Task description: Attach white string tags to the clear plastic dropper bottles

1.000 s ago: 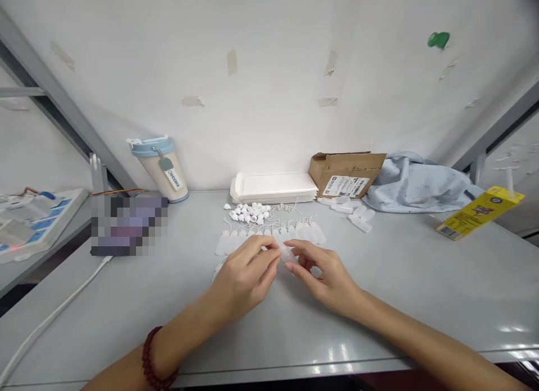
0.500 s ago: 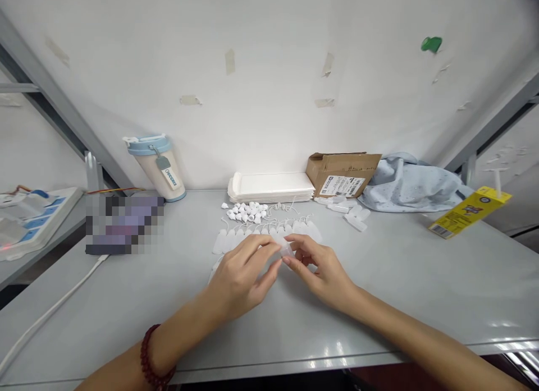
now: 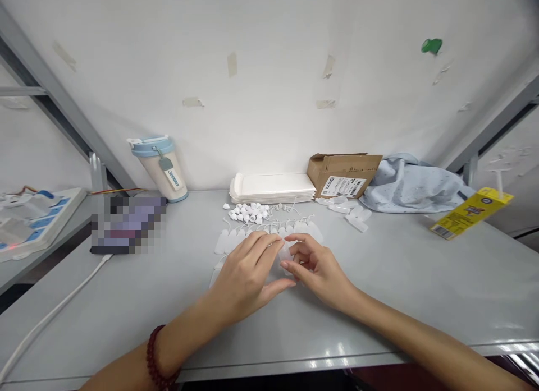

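Observation:
A small translucent white plastic sleeve (image 3: 285, 261) is between my hands, a little above the table. My right hand (image 3: 315, 267) grips it with thumb and fingers. My left hand (image 3: 248, 276) is close beside it, its fingertips at the sleeve's upper end and its thumb stretched out below, apart from the fingers. Behind the hands lies a row of flat white tags with cords (image 3: 223, 241), partly hidden by my left hand. A pile of small white caps (image 3: 248, 212) sits just beyond the row.
A stack of white trays (image 3: 273, 184) stands against the wall beside a cardboard box (image 3: 343, 175). Loose translucent sleeves (image 3: 357, 217) lie before the box. A cloth (image 3: 415, 183) and yellow drink carton (image 3: 469, 214) are right; a tumbler (image 3: 164, 169), blurred phone (image 3: 130, 225) and power strip (image 3: 46, 222) left.
My left thumb has moved down and away from its fingers. The sleeve now stands more upright and shows more of its length in my right hand.

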Motion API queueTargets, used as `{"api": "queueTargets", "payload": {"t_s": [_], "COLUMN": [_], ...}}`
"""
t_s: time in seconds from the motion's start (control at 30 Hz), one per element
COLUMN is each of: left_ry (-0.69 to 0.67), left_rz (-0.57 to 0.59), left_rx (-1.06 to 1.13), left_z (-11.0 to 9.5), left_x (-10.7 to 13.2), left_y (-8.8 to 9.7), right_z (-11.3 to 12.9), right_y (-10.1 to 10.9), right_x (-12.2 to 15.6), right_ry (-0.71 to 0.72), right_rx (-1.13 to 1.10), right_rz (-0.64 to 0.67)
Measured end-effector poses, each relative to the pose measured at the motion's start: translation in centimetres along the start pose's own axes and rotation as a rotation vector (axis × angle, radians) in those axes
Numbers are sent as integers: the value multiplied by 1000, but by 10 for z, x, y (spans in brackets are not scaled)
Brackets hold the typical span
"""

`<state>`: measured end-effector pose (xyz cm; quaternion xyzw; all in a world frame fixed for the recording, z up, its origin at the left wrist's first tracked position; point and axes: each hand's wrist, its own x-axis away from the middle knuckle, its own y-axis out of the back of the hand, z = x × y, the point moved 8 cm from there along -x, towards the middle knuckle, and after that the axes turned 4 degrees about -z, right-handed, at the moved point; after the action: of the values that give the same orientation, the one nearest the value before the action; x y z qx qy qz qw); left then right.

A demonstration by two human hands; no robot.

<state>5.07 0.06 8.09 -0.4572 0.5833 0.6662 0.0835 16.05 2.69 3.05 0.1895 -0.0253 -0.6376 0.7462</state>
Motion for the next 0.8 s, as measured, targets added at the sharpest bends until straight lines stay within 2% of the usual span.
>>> {"api": "queueTargets", "payload": {"t_s": [0.27,0.47,0.67,0.8], "left_ry": [-9,-20,9,83], "left_rz": [64,71,245,353], "left_rx": [-15,-45,-63,-77], "left_z": [0,-2,-6,1], "left_x": [3,4,5,12], "left_y": [-6,-5,-3,0], "right_z": [-6,-7,-8,-8], "right_y": [-6,-6,-18,-27], "right_x": [-1,-2,1,4], "right_ry": [-49,-77,-134,-165], "right_rx": [-119,-187,-272,-252], "right_rz": [47,49,181,270]}}
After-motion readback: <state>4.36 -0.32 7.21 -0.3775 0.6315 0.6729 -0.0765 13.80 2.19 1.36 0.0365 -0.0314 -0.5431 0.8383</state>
